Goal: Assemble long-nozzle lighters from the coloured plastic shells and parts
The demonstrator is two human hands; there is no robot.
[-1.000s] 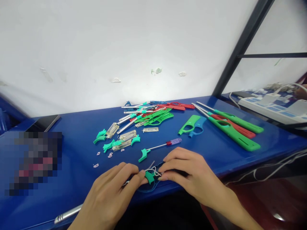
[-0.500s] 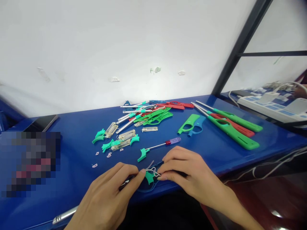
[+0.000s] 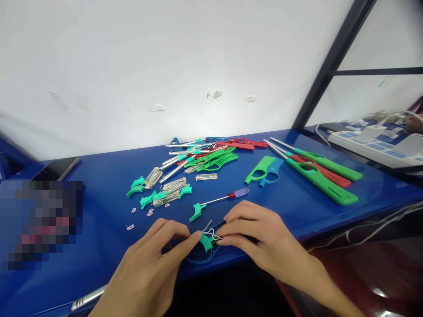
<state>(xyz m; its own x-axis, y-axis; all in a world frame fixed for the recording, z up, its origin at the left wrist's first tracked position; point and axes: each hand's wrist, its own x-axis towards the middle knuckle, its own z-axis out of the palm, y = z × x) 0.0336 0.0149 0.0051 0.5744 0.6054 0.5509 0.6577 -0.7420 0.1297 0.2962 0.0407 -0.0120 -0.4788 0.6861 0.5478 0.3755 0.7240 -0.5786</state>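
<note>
My left hand (image 3: 155, 259) and my right hand (image 3: 254, 235) meet at the near edge of the blue table (image 3: 99, 185). Both pinch a small blue lighter body with a teal trigger (image 3: 206, 242) and thin white wires. A metal tube (image 3: 87, 297) runs out from under my left hand towards the lower left. Just beyond my fingers lie a loose teal trigger (image 3: 197, 212) and a small screwdriver with a red and purple handle (image 3: 231, 195).
A heap of lighter parts (image 3: 198, 158) lies mid-table, with clear tanks and teal triggers (image 3: 161, 191) to its left. Green and blue half shells (image 3: 264, 171) and assembled long lighters (image 3: 317, 174) lie right. A phone (image 3: 59, 167) sits far left, a power strip (image 3: 376, 145) far right.
My hands have stayed on the lighter body at the table edge; the left fingers have shifted slightly round the trigger. The view has drifted a little.
</note>
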